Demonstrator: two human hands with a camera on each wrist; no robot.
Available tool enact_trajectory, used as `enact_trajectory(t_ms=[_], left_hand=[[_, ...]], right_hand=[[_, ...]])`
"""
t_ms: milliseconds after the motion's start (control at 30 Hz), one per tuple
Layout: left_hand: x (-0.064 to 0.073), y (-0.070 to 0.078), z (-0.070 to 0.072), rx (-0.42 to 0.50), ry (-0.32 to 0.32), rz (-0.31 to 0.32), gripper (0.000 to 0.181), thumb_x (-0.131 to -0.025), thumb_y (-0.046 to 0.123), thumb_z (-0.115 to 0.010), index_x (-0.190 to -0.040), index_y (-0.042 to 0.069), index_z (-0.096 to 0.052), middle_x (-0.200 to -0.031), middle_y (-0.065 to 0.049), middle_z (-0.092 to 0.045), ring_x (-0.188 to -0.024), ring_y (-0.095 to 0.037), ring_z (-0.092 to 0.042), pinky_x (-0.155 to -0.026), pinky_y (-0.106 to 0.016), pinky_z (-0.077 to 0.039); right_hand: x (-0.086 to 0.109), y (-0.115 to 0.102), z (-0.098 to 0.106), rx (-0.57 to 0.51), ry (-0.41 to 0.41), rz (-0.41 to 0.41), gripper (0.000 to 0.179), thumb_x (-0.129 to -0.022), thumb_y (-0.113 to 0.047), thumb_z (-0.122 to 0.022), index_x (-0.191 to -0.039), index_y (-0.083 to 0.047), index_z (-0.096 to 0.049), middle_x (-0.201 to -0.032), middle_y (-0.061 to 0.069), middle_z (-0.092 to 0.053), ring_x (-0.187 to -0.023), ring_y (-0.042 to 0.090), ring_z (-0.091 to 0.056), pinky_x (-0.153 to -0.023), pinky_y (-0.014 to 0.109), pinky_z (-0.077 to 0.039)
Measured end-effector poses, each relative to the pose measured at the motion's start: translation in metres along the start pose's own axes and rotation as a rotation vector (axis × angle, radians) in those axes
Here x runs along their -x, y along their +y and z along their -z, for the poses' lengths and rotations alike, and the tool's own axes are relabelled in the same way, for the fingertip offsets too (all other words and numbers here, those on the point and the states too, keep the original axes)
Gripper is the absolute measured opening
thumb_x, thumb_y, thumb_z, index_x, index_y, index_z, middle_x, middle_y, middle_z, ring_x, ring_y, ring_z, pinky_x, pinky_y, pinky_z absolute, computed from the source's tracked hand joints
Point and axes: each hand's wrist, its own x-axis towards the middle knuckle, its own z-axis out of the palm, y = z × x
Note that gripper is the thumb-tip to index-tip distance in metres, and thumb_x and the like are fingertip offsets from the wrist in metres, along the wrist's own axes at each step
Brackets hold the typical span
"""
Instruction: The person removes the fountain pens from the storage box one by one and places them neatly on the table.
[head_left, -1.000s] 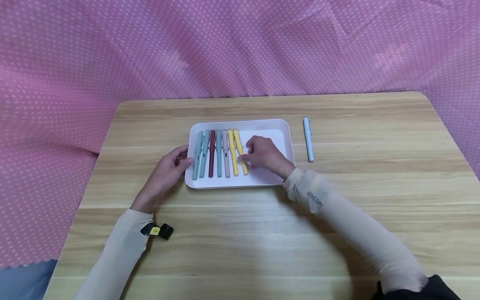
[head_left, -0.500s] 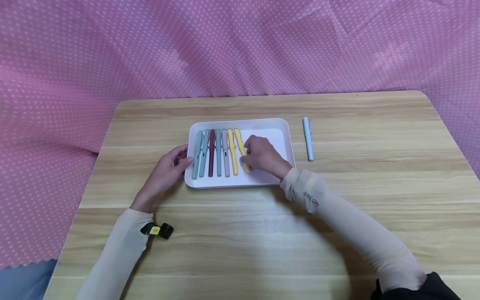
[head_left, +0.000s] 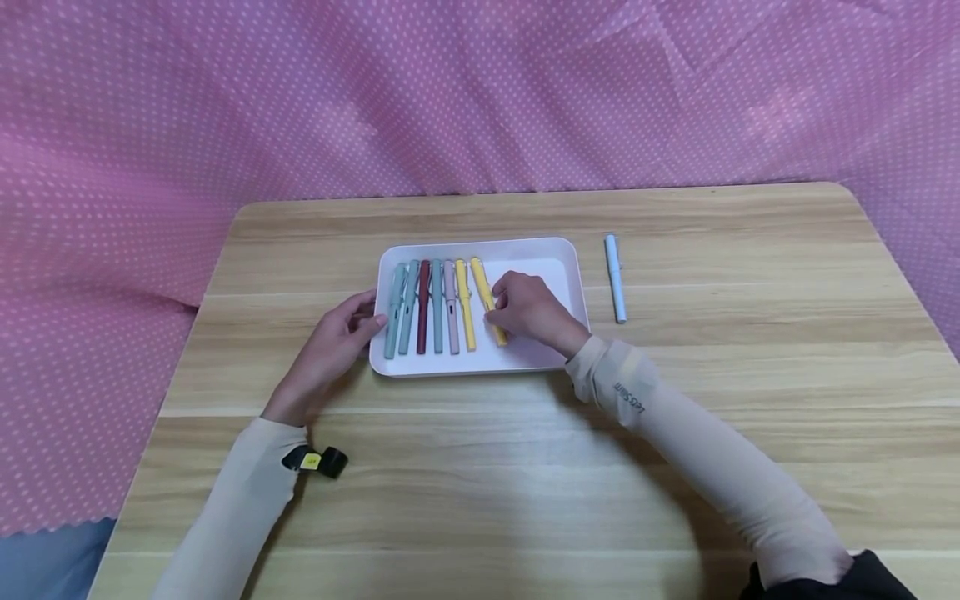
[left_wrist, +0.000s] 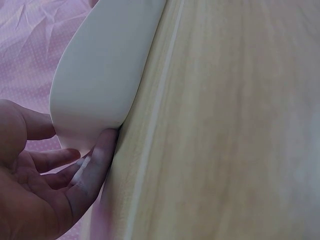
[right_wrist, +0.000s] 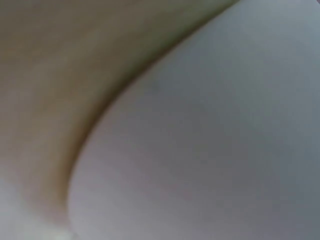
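Observation:
A white rectangular tray [head_left: 558, 271] lies on the wooden table, with a row of capped pens in its left part. My left hand [head_left: 333, 342] grips the tray's left end, thumb over the rim; in the left wrist view its fingers [left_wrist: 100, 155] press against the tray's outer wall [left_wrist: 107, 70]. Inside the tray, my right hand [head_left: 531, 308] pinches the rightmost yellow pen [head_left: 480, 275], which lies slanted, its lower part partly behind the thumb. Beside it lie another yellow pen [head_left: 466, 308], a lilac pen [head_left: 452, 312] and a dark red pen [head_left: 423, 312].
Several blue-green pens, such as the leftmost one [head_left: 393, 317], fill out the row. A light blue pen [head_left: 616, 279] lies on the table [head_left: 480, 492] right of the tray. A pink dotted cloth [head_left: 480, 100] hangs behind. The right wrist view shows the blurred tray [right_wrist: 200, 140] close up.
The rightmost yellow pen has shifted right, widening the gap to the other yellow pen, with my right thumb and fingers at it. My left hand and the tray have stayed put.

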Motion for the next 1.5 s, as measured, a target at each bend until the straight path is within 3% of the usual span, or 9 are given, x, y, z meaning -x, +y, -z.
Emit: enact_trajectory(t_ms=[133,433,700,1067,1300,1500], left_hand=[[0.0,0.0,0.0,0.001,0.004,0.001,0.059,-0.111,0.035,-0.051,-0.164,0.016,-0.032,-0.144,-0.01,-0.05,-0.125,-0.028,-0.05,-0.098,-0.038,-0.053],[0.001,-0.001,0.0,-0.012,0.008,-0.004,0.059,-0.111,0.035,-0.051,-0.164,0.017,-0.032,-0.145,-0.01,-0.05,-0.125,-0.029,-0.051,-0.097,-0.038,-0.054],[0.0,0.0,-0.001,-0.008,0.005,-0.009,0.06,-0.111,0.035,-0.051,-0.164,0.016,-0.032,-0.145,-0.01,-0.05,-0.125,-0.029,-0.051,-0.095,-0.035,-0.055],[0.001,0.001,0.0,-0.005,0.003,-0.003,0.06,-0.111,0.035,-0.051,-0.165,0.016,-0.031,-0.145,-0.01,-0.05,-0.125,-0.029,-0.05,-0.093,-0.032,-0.055],[0.0,0.003,0.0,-0.014,0.005,-0.003,0.06,-0.111,0.034,-0.051,-0.164,0.016,-0.031,-0.144,-0.011,-0.05,-0.125,-0.029,-0.05,-0.094,-0.033,-0.055],[0.0,0.002,0.0,-0.005,0.004,0.012,0.06,-0.111,0.034,-0.051,-0.164,0.015,-0.032,-0.144,-0.011,-0.05,-0.126,-0.029,-0.049,-0.1,-0.039,-0.051]], right_hand=[[0.001,0.002,0.001,0.007,0.003,0.015,0.041,-0.095,-0.012,-0.075,-0.131,0.003,-0.062,-0.102,0.009,-0.069,-0.079,0.017,-0.065,-0.072,0.026,-0.052],[0.0,0.004,0.002,-0.037,0.015,-0.008,0.029,-0.095,-0.011,-0.075,-0.12,0.001,-0.067,-0.099,0.009,-0.067,-0.078,0.017,-0.064,-0.068,0.025,-0.052],[0.004,0.004,0.004,-0.069,0.002,-0.004,0.03,-0.095,-0.01,-0.074,-0.122,0.001,-0.066,-0.1,0.009,-0.068,-0.078,0.017,-0.065,-0.068,0.026,-0.054],[0.012,0.01,0.021,-0.265,0.018,0.003,0.034,-0.096,-0.008,-0.075,-0.126,0.002,-0.064,-0.105,0.013,-0.067,-0.08,0.024,-0.073,-0.07,0.031,-0.062],[0.019,0.018,0.037,-0.397,0.069,0.03,0.032,-0.096,-0.003,-0.073,-0.125,0.005,-0.062,-0.105,0.015,-0.064,-0.087,0.025,-0.068,-0.071,0.034,-0.063],[0.026,0.024,0.055,-0.448,0.114,0.016,0.034,-0.096,-0.002,-0.073,-0.126,0.006,-0.061,-0.108,0.015,-0.063,-0.091,0.023,-0.065,-0.077,0.037,-0.063]])
